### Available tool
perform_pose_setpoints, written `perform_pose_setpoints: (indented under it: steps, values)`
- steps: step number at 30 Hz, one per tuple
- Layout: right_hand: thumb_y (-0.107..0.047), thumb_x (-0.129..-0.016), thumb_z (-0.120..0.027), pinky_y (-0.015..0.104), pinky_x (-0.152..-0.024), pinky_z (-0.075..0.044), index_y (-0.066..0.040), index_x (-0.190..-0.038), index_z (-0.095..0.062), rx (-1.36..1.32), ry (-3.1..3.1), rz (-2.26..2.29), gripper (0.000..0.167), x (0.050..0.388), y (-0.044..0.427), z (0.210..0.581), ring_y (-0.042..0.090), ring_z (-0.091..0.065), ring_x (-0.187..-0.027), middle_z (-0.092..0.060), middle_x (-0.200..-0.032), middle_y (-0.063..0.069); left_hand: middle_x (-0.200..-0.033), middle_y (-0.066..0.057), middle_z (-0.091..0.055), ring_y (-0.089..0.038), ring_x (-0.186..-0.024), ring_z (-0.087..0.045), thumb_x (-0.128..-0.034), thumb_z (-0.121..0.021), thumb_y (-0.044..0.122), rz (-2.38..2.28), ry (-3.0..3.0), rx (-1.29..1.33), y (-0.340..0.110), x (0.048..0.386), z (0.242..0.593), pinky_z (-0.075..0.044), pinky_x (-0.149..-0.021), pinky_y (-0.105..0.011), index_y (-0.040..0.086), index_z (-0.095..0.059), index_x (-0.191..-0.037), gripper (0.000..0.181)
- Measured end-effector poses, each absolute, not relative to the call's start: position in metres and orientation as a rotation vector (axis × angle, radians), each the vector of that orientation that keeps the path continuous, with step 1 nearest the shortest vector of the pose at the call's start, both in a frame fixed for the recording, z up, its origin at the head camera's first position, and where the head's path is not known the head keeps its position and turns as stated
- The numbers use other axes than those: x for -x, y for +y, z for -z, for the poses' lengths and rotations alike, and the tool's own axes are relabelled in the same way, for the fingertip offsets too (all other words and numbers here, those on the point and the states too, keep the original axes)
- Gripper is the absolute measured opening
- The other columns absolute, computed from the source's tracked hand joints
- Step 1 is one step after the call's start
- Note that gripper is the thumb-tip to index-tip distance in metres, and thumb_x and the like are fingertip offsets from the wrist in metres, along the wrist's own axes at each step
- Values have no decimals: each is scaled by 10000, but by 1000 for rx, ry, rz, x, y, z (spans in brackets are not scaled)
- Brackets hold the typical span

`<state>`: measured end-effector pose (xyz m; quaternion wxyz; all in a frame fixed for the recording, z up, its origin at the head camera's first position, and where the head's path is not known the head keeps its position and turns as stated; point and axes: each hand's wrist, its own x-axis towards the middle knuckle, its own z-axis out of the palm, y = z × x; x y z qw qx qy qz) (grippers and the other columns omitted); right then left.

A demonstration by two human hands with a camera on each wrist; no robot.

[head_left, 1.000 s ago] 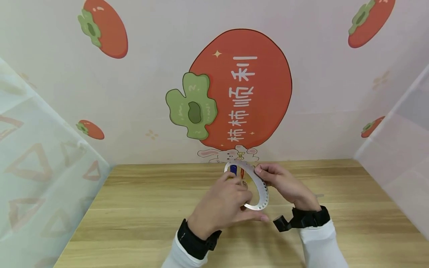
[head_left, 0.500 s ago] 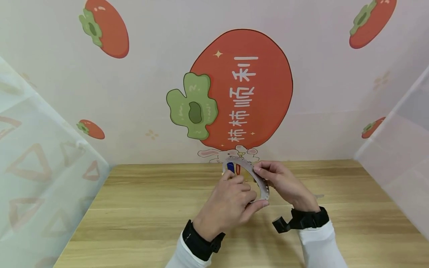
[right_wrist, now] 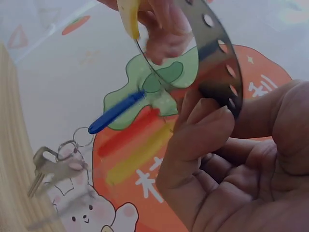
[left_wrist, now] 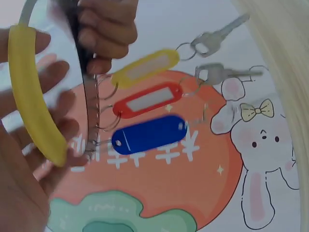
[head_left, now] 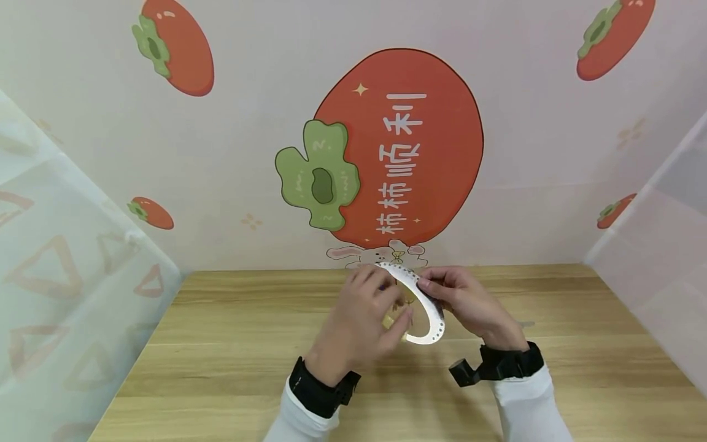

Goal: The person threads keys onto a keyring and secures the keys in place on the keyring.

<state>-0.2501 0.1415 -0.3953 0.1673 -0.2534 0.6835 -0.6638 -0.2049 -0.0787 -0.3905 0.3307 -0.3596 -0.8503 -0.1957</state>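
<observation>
My right hand (head_left: 475, 304) pinches the side of a large key ring (head_left: 433, 319), a flat curved metal band with a row of holes. A curved yellow handle (left_wrist: 31, 92) joins its ends. My left hand (head_left: 353, 322) is at the handle's side, blurred, its fingers spread loosely behind the handle in the left wrist view; contact is unclear. From small wire loops on the band hang a yellow key tag (left_wrist: 145, 67), a red key tag (left_wrist: 147, 100) and a blue key tag (left_wrist: 149, 135). Silver keys (left_wrist: 208, 46) dangle from the tags' ends. In the head view the left hand mostly hides the tags.
Below the hands spreads a wooden table (head_left: 221, 356). Behind it stands a pale backdrop (head_left: 248, 135) printed with persimmons and a rabbit. Pale side panels (head_left: 72, 294) flank the table. Both wrists wear black straps (head_left: 502, 362).
My left hand has shifted, its fingers lifting and its thumb drawing back from the band's lower end. The band has swung and now shows its holed face. My right hand keeps its pinch.
</observation>
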Motion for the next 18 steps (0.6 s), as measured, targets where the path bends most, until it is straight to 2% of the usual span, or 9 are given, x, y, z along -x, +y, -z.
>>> perform_pose_setpoints:
  steps: [2, 5, 8, 11, 15, 18]
  values:
    - [-57, -1046, -512, 224, -570, -463, 73, -1041, -631, 738, 1955, 1861, 176, 250, 141, 396, 97, -541, -660, -629, -819, 20, -1079, -74, -586, -271, -1085, -528, -881, -674, 236, 532, -2259, 868, -82, 206, 390, -445, -950, -431, 105, -666, -940, 144]
    - [-53, -1042, -518, 217, -539, -431, 109, -1033, -613, 760, 1983, 1806, 188, 249, 139, 397, 93, -507, -619, -603, -777, 10, -1209, -126, -569, -298, -1124, -520, -862, -687, 166, 509, -2334, 780, -86, 206, 389, -462, -955, -437, 63, -663, -1123, 282]
    - [-60, -1041, -526, 221, -543, -430, 142, -1060, -603, 774, 2021, 1740, 216, 249, 136, 397, 102, -507, -620, -595, -774, 20, -1234, -112, -598, -288, -1141, -545, -851, -688, 136, 478, -2418, 746, -87, 203, 389, -469, -977, -438, 42, -646, -1230, 393]
    - [-81, -1044, -533, 224, -551, -431, 133, -1088, -619, 791, 2055, 1667, 235, 248, 132, 397, 111, -509, -626, -588, -773, 39, -1148, -81, -630, -255, -1072, -573, -857, -681, 133, 461, -2483, 730, -87, 200, 390, -492, -933, -419, 35, -666, -1194, 351]
    - [-117, -1049, -538, 228, -591, -450, 91, -1103, -645, 789, 2042, 1596, 241, 247, 127, 397, 119, -519, -660, -586, -795, 45, -1020, -57, -608, -224, -946, -555, -871, -695, 104, 459, -2535, 695, -87, 197, 390, -515, -784, -357, 38, -691, -1068, 207]
    - [-112, -1053, -531, 228, -614, -453, 91, -1100, -645, 801, 2021, 1584, 238, 246, 124, 398, 122, -515, -681, -580, -806, 39, -992, -38, -614, -208, -890, -550, -878, -712, 83, 458, -2583, 677, -86, 197, 390, -508, -685, -317, 54, -691, -1029, 155]
